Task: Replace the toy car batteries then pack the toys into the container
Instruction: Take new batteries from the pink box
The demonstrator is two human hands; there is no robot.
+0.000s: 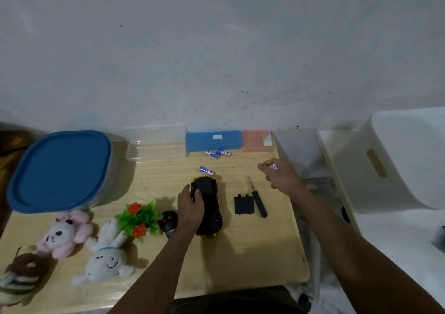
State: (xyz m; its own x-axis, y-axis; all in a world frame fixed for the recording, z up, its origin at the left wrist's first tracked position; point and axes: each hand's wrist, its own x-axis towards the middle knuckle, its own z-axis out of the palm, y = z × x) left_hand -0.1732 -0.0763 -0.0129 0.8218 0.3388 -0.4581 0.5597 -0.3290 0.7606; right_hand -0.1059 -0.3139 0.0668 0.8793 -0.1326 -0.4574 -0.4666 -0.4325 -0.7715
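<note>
1. Centre of the frame, your left hand (190,207) grips the car (209,207), fingers curled over its upper-left end. The car lies belly-up on the table (240,253), black underside showing, yellow peeking out at both ends.
2. Right of centre, your right hand (281,176) hovers over the table and pinches a battery (273,166) at the fingertips, well apart from the car.
3. Just above the car's far end, a loose battery (206,170) lies on the wood. Higher up, a battery pair (218,153) sits right against the blue case (213,140).
4. To the car's right, the black cover (244,204) lies flat. The screwdriver (258,198) is just beside it on the right, tip pointing up the frame.
5. Upper left, the container (60,169) stands on the table with its blue lid on.
6. Lower left, three toys are lying down: a pink plush (65,234), a white plush (106,258) and a brown plush (19,277) at the edge.
7. Between the toys and your left wrist sit the plant (138,220) and the remote (168,222). Your wrist partly hides the remote.
8. Along the top of the table, against the wall, a clear box (156,143), the blue case and a pink case (257,140) stand in a row.
9. Far right, off the table, a white bin (397,157) leans tilted.
</note>
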